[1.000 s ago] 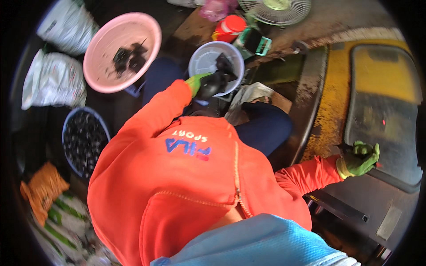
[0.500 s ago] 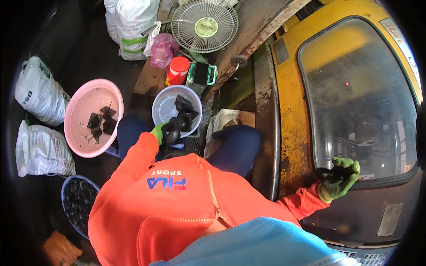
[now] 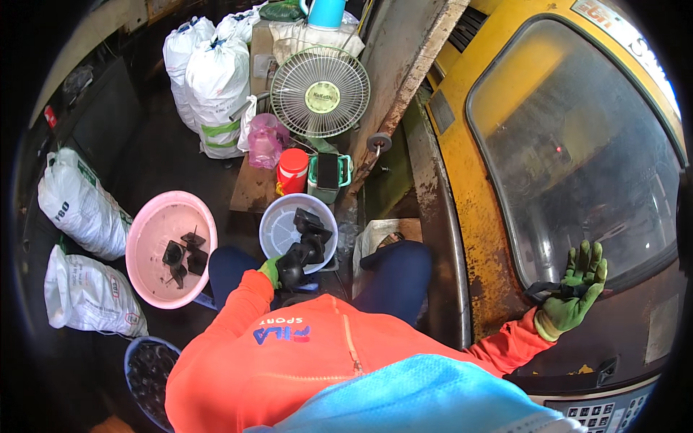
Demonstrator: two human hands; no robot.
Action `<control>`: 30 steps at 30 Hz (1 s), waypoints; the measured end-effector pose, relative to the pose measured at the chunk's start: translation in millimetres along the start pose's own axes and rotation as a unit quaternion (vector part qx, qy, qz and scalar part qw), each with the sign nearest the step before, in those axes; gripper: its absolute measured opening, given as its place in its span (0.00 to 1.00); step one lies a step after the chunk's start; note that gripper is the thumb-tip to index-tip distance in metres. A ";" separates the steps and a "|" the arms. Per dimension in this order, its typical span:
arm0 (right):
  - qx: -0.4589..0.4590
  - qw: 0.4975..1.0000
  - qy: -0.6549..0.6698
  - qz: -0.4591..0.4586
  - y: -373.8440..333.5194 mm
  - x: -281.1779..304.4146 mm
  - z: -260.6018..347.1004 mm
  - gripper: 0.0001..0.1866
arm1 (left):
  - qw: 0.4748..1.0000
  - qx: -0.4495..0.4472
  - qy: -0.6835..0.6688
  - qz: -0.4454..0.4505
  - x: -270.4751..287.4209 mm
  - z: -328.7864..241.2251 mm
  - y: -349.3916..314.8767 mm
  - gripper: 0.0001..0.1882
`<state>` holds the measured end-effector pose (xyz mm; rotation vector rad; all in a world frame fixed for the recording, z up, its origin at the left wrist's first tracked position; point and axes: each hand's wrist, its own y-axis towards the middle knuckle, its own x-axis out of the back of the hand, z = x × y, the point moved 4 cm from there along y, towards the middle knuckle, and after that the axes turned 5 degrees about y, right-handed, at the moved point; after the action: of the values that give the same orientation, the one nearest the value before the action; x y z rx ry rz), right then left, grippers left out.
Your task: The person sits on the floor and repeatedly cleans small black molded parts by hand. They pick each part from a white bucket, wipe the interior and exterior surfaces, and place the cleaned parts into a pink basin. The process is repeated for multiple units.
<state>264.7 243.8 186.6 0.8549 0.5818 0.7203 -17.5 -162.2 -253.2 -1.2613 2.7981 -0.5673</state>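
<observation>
In a green glove, my left hand grips a rounded black plastic part at the near rim of a lavender plastic basket. More black plastic parts lie inside that basket, touching one another. Far to the right, my right hand, gloved in green too, is up against the lower edge of a yellow machine's windowed door. Its fingers are stretched out and spread. A black handle-like piece crosses in front of the palm; the fingers are not wrapped round it.
A pink basin with several black pieces stands left. A blue-rimmed tub of black parts sits nearer. White sacks line the left and back. Ahead are a fan, a red jug and a control panel at lower right.
My right hand's fingers have uncurled and spread at the machine door. My left hand keeps the black part by the basket. The view has tilted up, so the scene sits lower.
</observation>
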 end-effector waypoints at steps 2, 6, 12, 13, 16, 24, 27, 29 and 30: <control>-0.001 1.000 -0.001 -0.015 0.8 0.3 0.1 0.25 | 1.000 0.000 -0.004 0.006 -3.0 -1.1 2.2 0.18; -0.006 1.000 -0.018 -0.020 0.7 -1.2 1.6 0.25 | 1.000 -0.001 -0.010 0.013 -7.4 -3.4 4.1 0.18; 0.033 0.998 -0.035 -0.031 0.2 1.1 -3.5 0.25 | 1.000 -0.005 -0.014 0.013 -5.2 -1.2 5.2 0.18; 0.009 0.999 -0.027 -0.014 1.4 0.5 -17.1 0.25 | 1.000 0.000 -0.017 0.007 -4.4 2.1 6.8 0.18; 0.006 0.999 -0.033 -0.025 1.3 3.3 -22.3 0.25 | 1.000 0.003 -0.021 -0.003 -3.3 3.6 5.5 0.19; 0.011 0.999 -0.030 -0.007 0.0 1.5 -21.7 0.25 | 1.000 0.005 -0.017 0.006 -4.2 0.9 7.9 0.19; 0.013 0.999 -0.040 -0.021 0.2 1.1 -21.9 0.25 | 1.000 0.006 -0.016 0.007 -3.2 0.7 7.6 0.19; 0.010 0.999 -0.027 -0.021 0.4 0.8 -22.8 0.25 | 1.000 0.008 -0.015 0.006 -2.8 1.6 6.8 0.19; 0.010 0.999 -0.023 -0.020 0.7 0.7 -23.5 0.25 | 1.000 0.008 -0.016 0.006 -2.5 1.8 6.9 0.19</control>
<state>248.3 255.5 174.6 0.8728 0.5647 0.6583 -20.5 -156.8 -257.5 -1.2381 2.7685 -0.5631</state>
